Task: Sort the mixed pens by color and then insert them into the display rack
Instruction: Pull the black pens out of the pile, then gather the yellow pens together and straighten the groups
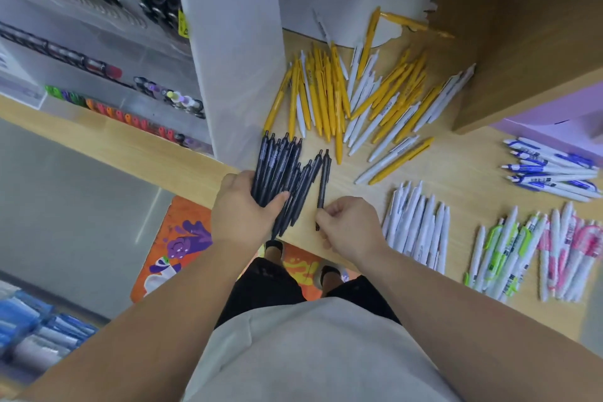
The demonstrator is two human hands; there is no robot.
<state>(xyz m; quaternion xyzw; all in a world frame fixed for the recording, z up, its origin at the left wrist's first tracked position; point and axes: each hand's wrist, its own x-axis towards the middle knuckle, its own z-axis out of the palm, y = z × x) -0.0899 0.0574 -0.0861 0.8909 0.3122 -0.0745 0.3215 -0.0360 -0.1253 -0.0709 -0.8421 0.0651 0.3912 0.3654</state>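
**Gathering the black pens into one bundle**

At the near edge of the counter (pixel 463 170), the left hand (pixel 243 210) is curled round a bundle of black pens (pixel 275 163), thumb laid across the barrels, tips pointing towards the far edge. A few loose black pens (pixel 301 192) fan out just beside the bundle, under the thumb. The right hand (pixel 347 227) pinches a single black pen (pixel 323 179) by its lower end between thumb and fingertips; the pen stands apart from the bundle, roughly parallel to it.

The step in hand looks like collecting the black group before it goes to the display rack (pixel 98 81), which stands at the counter's left end. To do it well:

- Lay the single pen against the bundle with its clip end matching the others, so they all slot in the same way.
- Loosen the left thumb only enough to admit it, or the fanned pens may slide off the near edge.
- Sweep in the loose ones and tap the ends level on the counter.

The yellow and white pile (pixel 342 98) at the far edge is unsorted. The white pens (pixel 417 232), blue-marked pens (pixel 551 170), green-clipped pens (pixel 502 254) and pink-marked pens (pixel 567 254) lie grouped towards the right edge.
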